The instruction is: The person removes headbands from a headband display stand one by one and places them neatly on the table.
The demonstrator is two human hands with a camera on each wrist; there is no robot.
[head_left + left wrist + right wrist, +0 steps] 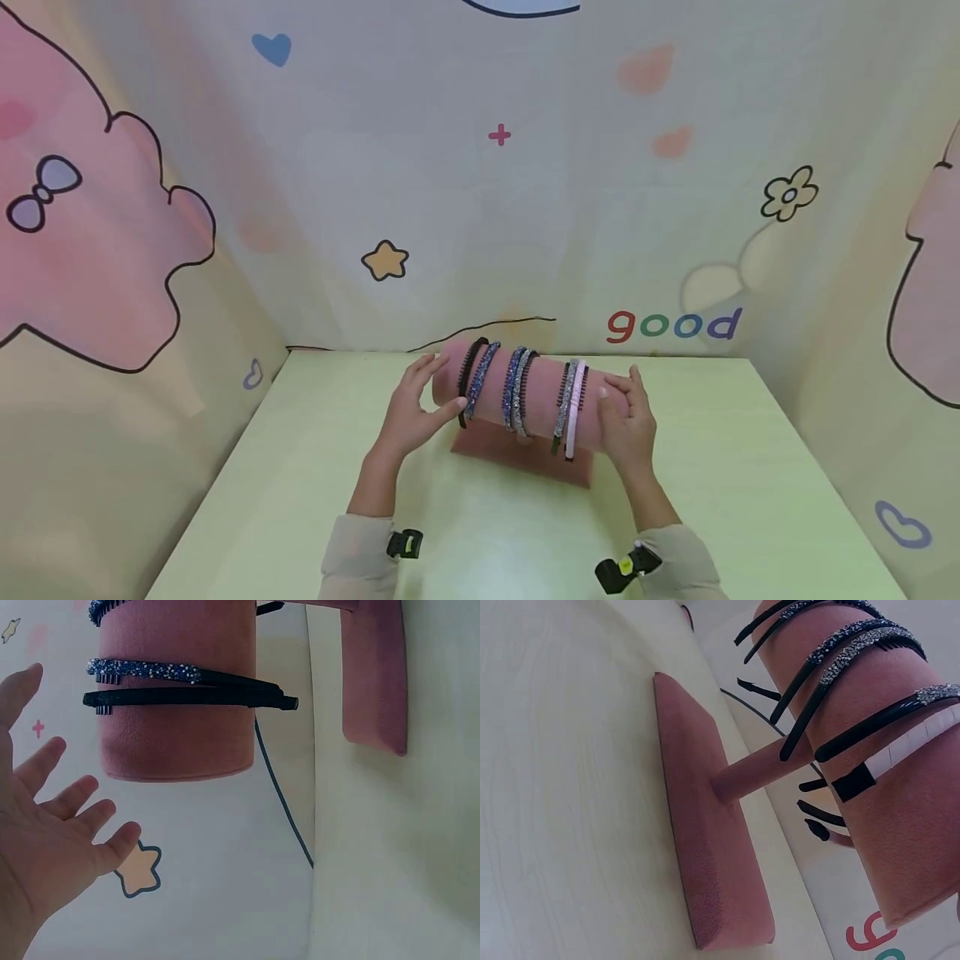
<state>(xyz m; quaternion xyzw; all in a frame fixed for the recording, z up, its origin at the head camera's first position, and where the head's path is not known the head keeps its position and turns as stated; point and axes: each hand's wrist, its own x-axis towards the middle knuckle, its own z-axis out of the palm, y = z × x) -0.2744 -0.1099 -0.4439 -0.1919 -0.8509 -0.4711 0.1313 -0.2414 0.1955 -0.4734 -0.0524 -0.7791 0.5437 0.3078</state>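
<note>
A pink velvet headband stand (543, 387) stands on the table, its roll slanting down to the right. Several headbands ring the roll: a black headband (467, 379) at the left end, a blue glitter headband (482, 382) beside it, more glittery ones in the middle, and a pale pink headband (574, 408) near the right end. My left hand (412, 404) is by the left end, fingers spread; the left wrist view shows a gap between it and the roll. With thumb in front and fingers over the end, my right hand (628, 421) holds the roll's right end.
The stand's flat pink base (705, 847) rests on the pale table (300, 500), joined to the roll by a short post (761, 771). A printed cloth backdrop (450, 167) rises behind the table and along both sides.
</note>
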